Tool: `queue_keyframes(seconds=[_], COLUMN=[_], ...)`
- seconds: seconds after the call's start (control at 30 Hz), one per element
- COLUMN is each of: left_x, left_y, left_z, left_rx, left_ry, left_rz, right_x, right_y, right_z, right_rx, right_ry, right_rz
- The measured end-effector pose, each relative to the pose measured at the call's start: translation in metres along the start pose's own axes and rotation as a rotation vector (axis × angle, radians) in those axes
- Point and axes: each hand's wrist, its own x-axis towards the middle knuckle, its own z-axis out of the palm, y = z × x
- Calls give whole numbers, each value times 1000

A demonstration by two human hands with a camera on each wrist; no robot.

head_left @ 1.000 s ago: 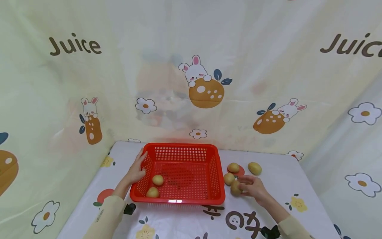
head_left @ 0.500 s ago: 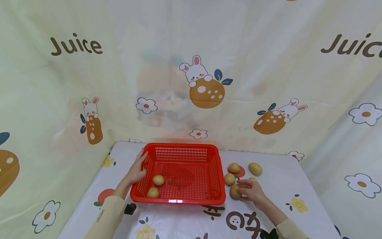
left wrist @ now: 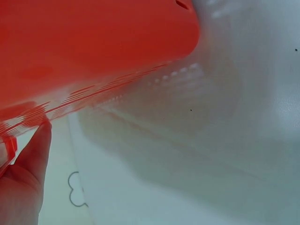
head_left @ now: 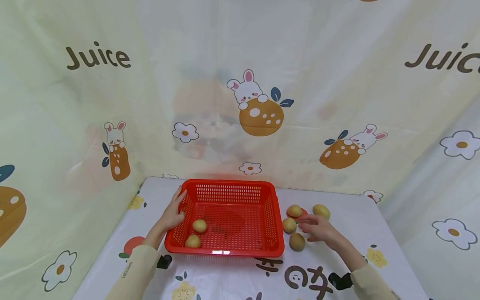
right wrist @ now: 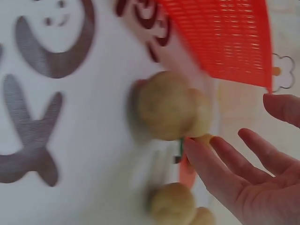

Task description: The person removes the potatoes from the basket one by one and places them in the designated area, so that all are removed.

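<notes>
My left hand [head_left: 173, 214] grips the left rim of a red plastic basket [head_left: 225, 252]; in the left wrist view its fingers [left wrist: 35, 152] lie against the basket's slotted side. Inside, at the left, lie two potatoes, one [head_left: 199, 226] behind the other [head_left: 193, 241]. Right of the basket, my right hand [head_left: 320, 230] hovers with fingers spread and nothing in them. Closest to it are a brownish potato [head_left: 297, 241] and a paler potato [head_left: 289, 225]. In the right wrist view, another potato [right wrist: 173, 204] lies below the fingers; the hand hides it in the head view.
Farther back on the table are a potato [head_left: 294, 211] on a printed red spot and a yellowish potato [head_left: 321, 211]. A white printed cloth [head_left: 225, 279] covers the table. A patterned curtain [head_left: 210, 83] hangs behind and at both sides.
My right hand has let go of the brownish potato and moved slightly back and right of it. That potato stays beside the basket. The left hand has not moved.
</notes>
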Motion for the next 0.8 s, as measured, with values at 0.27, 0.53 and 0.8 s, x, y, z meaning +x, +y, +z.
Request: queue_keyframes(seconds=[0.27, 0.53, 0.8], left_x=[0, 1, 1], left_y=[-1, -5, -3], left_z=[0, 0, 0], left_rx=[-14, -14, -11], left_ry=[-1, 7, 5], left_rz=[4, 1, 9], right_x=[5, 15, 27], right_y=[-37, -76, -92], right_z=[-3, 13, 55], right_rx=[104, 109, 158], right_ry=[-43, -37, -86], right_rz=[-113, -102, -112])
